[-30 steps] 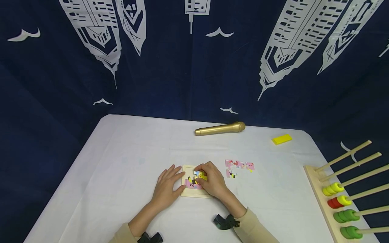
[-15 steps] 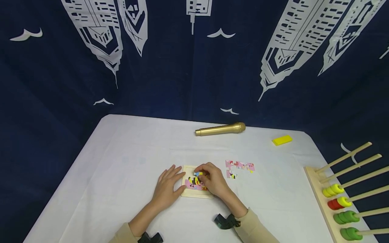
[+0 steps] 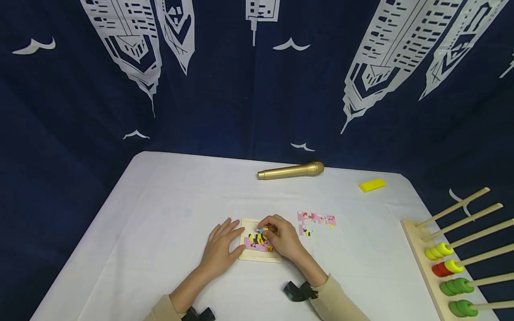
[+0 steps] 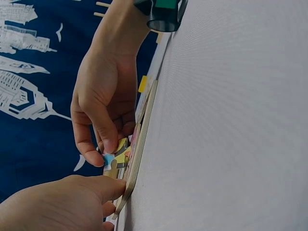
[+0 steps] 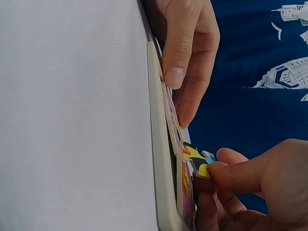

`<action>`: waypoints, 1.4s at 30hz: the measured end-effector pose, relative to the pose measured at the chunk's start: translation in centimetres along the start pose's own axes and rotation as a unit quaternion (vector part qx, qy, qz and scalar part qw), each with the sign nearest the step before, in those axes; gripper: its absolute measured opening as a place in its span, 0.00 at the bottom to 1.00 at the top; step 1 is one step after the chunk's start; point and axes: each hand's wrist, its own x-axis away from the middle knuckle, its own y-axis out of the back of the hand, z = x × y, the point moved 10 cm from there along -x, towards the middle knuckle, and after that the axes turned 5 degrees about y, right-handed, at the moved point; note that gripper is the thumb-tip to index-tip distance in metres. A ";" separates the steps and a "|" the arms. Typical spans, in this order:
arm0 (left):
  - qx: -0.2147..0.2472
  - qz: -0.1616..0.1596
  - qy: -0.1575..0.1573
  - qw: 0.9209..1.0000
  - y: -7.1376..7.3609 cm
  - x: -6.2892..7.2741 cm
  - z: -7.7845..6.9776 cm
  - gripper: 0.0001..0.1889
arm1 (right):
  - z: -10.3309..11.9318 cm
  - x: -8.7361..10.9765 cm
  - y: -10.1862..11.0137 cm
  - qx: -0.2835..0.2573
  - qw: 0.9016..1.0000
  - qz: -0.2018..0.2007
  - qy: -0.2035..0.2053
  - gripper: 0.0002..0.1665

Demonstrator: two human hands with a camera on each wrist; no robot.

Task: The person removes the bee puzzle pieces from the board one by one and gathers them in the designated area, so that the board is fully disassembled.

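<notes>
A pale wooden puzzle tray (image 3: 257, 257) lies on the white table, with pink pieces showing part of a bee picture along its lower part. My left hand (image 3: 220, 247) rests at the tray's left side, fingers extended and thumb on the rim. At the tray's upper right, my right hand (image 3: 283, 237) pinches a jigsaw puzzle piece (image 5: 204, 163) with yellow, black and blue print. In the right wrist view the piece is tilted above the laid pieces (image 5: 185, 187). Fingers partly cover it in the head view.
Several loose pink puzzle pieces (image 3: 317, 218) lie right of the tray. Farther back are a gold microphone (image 3: 291, 171) and a yellow block (image 3: 372, 185). A wooden peg counter (image 3: 419, 263) with coloured rings stands at the right edge. A dark blue printed curtain (image 3: 225, 102) hangs behind.
The puzzle piece in my right hand has turned and now lines up more with the bee picture. More of the tray's lower right shows. My left hand stays in place.
</notes>
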 end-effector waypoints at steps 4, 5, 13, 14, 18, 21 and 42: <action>0.000 0.001 0.001 1.000 -0.1 0.0 0.0 0.23 | -0.1 0.0 -0.1 -0.017 1.000 0.010 -0.001 0.13; 0.001 0.002 0.001 1.000 -0.1 0.0 0.0 0.23 | -0.1 0.0 -0.1 -0.025 1.000 0.013 -0.002 0.12; 0.002 0.003 0.000 1.000 -0.3 -0.1 -0.1 0.23 | 0.1 -0.1 1.4 -0.095 0.994 0.003 -0.044 0.11; 0.003 0.002 0.000 1.000 -0.3 -0.1 -0.1 0.23 | 0.0 -0.2 2.0 -0.103 0.993 -0.008 -0.051 0.11; 0.005 -0.001 -0.001 1.000 -0.3 -0.1 -0.1 0.23 | -1.4 -0.2 5.0 -0.104 0.990 -0.054 -0.076 0.09; 0.009 -0.001 0.000 1.000 -0.2 -0.1 -0.1 0.23 | -3.3 0.3 7.4 -0.087 0.989 -0.081 -0.089 0.09; 0.009 0.000 0.009 1.000 -0.2 0.0 0.1 0.24 | -11.2 5.5 14.4 -0.031 0.971 -0.137 -0.193 0.09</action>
